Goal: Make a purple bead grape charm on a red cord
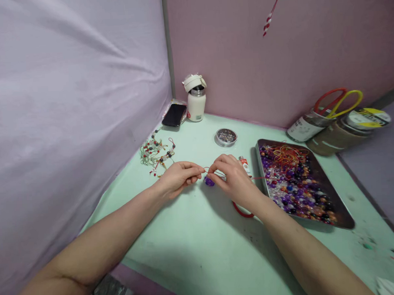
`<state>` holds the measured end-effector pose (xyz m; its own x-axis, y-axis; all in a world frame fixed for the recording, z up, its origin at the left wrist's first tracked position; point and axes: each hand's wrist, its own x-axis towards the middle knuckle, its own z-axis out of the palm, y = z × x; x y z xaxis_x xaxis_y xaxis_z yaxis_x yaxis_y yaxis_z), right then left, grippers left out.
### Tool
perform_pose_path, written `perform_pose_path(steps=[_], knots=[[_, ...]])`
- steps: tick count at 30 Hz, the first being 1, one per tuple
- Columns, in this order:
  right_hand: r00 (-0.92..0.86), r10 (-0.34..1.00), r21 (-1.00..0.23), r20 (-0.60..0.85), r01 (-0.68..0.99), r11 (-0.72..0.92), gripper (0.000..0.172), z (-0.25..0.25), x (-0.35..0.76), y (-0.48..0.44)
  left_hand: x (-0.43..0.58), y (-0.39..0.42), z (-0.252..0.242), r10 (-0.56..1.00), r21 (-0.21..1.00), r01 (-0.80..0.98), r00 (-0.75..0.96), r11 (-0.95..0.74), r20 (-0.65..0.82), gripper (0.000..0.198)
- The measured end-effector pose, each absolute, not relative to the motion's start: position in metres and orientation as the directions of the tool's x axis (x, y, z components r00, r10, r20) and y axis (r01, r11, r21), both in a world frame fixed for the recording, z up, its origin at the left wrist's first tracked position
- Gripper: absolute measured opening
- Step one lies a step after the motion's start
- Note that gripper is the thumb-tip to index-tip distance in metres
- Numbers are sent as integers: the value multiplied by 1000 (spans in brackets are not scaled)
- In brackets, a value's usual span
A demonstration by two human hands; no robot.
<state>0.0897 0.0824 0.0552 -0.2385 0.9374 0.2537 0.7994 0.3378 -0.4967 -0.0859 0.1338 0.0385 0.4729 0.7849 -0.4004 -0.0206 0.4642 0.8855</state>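
Above the middle of the pale green table, my left hand (182,177) pinches a thin red cord (207,168) between thumb and fingertips. Close on its right, my right hand (230,175) is closed on the same cord, its fingertips curled down. A cluster of purple beads (209,181) hangs or lies just beneath the right fingertips; which of the two I cannot tell. The red cord trails from behind my right hand toward the bead tray (261,162). Below my right wrist shows part of a red ring-shaped handle (241,210), the rest hidden by the arm.
A lighter (245,166) lies behind my right hand. Farther back are a round clear container (225,137), a white bottle (196,106) with its lid open and a phone (174,115). Beaded strings (156,151) lie at left. Jars (303,126) stand behind the tray at right.
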Motion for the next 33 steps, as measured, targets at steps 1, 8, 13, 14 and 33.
perform_pose_path(steps=[1,8,13,14,33], knots=[[-241,937,-475,253,812,337,9,55,89,82,-86,134,38,784,878,-45,473,477,-402,20],[-325,926,-304,191,878,370,8,58,81,74,-84,139,36,790,814,-197,442,547,-425,15],[-319,916,-292,243,877,382,10,68,84,72,-84,136,35,888,958,96,360,271,-287,16],[-306,916,-319,260,868,381,9,70,86,73,-84,135,35,901,967,176,364,183,-237,16],[-294,900,-944,-323,172,-283,17,54,106,93,-86,126,39,800,879,229,551,-419,238,13]])
